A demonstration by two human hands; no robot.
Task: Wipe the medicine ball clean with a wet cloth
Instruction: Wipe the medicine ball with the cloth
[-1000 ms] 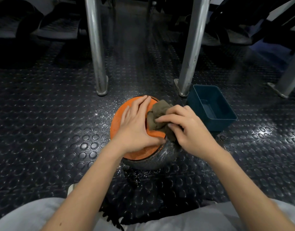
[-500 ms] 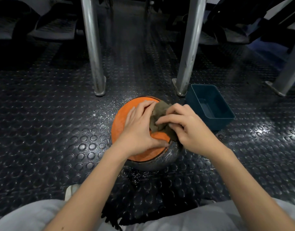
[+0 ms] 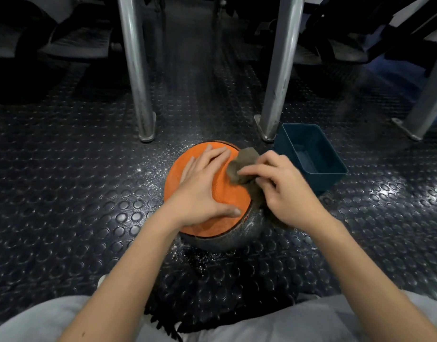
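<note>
1. The medicine ball (image 3: 227, 193), orange on top and grey lower down, sits on the studded black floor (image 3: 64, 193) at the centre of the frame.
2. The left hand (image 3: 202, 191) lies flat on the orange top, fingers straight and spread.
3. The right hand (image 3: 284, 191) pinches a bunched brownish cloth (image 3: 242, 164) against the ball's upper right side.
4. A dark teal tub (image 3: 311, 156) stands just right of the ball, beside a metal post (image 3: 279, 70).

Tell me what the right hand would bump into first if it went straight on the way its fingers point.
Probably the left hand, resting flat on the medicine ball. The right hand, pinching the cloth, points its fingers across the ball towards it, close by.
</note>
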